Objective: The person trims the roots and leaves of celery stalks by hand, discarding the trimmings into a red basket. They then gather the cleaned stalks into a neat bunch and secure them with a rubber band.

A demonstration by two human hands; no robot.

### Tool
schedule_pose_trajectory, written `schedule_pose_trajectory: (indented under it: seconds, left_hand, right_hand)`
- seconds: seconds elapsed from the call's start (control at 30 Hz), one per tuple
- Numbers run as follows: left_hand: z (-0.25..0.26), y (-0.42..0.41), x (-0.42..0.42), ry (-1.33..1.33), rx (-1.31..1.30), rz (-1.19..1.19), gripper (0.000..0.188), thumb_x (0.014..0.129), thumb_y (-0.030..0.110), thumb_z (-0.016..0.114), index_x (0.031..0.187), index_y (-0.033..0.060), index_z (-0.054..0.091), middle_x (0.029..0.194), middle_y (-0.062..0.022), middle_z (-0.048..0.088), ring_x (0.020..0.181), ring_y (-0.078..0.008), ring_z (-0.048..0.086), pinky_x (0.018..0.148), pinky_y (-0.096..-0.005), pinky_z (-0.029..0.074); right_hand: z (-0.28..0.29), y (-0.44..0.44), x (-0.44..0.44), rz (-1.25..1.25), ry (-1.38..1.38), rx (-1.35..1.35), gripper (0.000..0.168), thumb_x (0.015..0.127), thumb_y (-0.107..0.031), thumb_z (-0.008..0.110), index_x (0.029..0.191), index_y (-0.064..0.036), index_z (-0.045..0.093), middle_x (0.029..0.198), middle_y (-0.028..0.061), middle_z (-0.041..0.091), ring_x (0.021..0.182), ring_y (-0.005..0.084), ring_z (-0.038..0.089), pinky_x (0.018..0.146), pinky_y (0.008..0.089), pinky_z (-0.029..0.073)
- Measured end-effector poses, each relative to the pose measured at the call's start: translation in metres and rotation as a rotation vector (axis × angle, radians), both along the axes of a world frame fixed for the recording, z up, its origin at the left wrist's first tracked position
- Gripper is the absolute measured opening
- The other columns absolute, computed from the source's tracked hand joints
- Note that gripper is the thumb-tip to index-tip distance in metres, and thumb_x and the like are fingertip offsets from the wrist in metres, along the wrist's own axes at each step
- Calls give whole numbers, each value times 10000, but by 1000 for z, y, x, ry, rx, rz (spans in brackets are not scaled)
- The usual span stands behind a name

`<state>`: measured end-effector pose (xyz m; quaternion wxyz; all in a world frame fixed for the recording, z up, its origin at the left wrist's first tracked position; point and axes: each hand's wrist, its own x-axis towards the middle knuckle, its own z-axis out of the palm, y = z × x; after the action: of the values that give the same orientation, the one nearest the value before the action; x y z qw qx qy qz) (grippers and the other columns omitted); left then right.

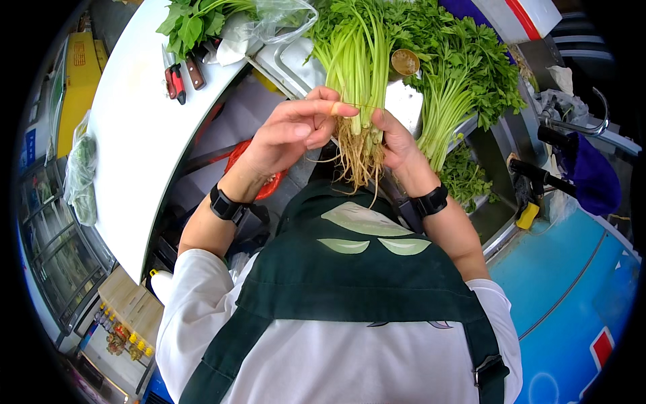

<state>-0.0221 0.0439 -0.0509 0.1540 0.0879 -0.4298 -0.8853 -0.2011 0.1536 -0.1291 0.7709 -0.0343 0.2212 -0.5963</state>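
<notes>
A bunch of celery (356, 65) with long tan roots (361, 151) lies before me, its leaves pointing away. A thin, yellowish elastic band (366, 106) stretches across the stems near the root end. My left hand (298, 123) has this band hooked around its extended index finger, left of the stems. On the other side, my right hand (398, 139) grips the bunch by its base, thumb at the band's other end; its fingers are partly hidden behind the roots. A second celery bunch (449, 101) lies to the right.
Brown-handled knife (195, 73) and red-handled tools (175, 86) lie on the white table (131, 131), near leafy greens (189, 30) and a clear plastic bag (282, 20). A round metal container (405, 62) sits between the celery bunches. Loose leaves (464, 174) lie in the metal sink (497, 212), below a faucet (595, 129).
</notes>
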Motion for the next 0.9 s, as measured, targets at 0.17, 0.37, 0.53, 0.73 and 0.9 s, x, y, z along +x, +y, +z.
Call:
schedule_pose_trajectory:
  seconds: [0.17, 0.37, 0.53, 0.73, 0.9]
  left_hand:
    - [-16, -9, 4, -68, -14, -204, 491, 867, 254, 595, 1302, 32, 554, 1207, -134, 559, 689, -106, 522, 648, -224, 424]
    - [-15, -6, -13, 30, -157, -335, 831, 839, 494, 653, 1455, 45, 323, 1340, -291, 470, 577, -125, 579, 583, -211, 473]
    - [-31, -18, -34, 246, 314, -340, 907, 888, 559, 550, 1456, -56, 201, 1190, -320, 572, 457, -83, 533, 576, -210, 493]
    - [-39, -27, -26, 48, 280, 49, 348, 937, 283, 548, 1090, -25, 499, 739, -56, 543, 470, -49, 443, 541, -183, 379]
    - [-38, -25, -36, -411, -42, 234, 194, 857, 79, 674, 785, 91, 495, 645, 59, 485, 509, -23, 414, 482, -172, 297]
  right_hand:
    - [-8, 7, -2, -8, -30, 38, 618, 797, -291, 748, 1264, 13, 480, 1142, 125, 615, 982, 221, 634, 834, 368, 554]
    - [-12, 8, -2, 54, -77, 86, 564, 824, -149, 674, 1305, 22, 434, 1221, 160, 574, 1061, 256, 604, 938, 388, 504]
    - [3, 2, 0, 39, -120, 82, 611, 797, -107, 664, 1334, 16, 400, 1202, 154, 581, 1050, 266, 619, 886, 371, 538]
    - [5, 5, -7, -33, -165, 31, 668, 742, -127, 649, 1344, 40, 410, 1248, 226, 555, 1061, 323, 617, 859, 396, 558]
    - [6, 2, -6, -27, -125, 25, 662, 743, -103, 648, 1348, 24, 413, 1239, 212, 563, 1073, 336, 612, 854, 412, 559]
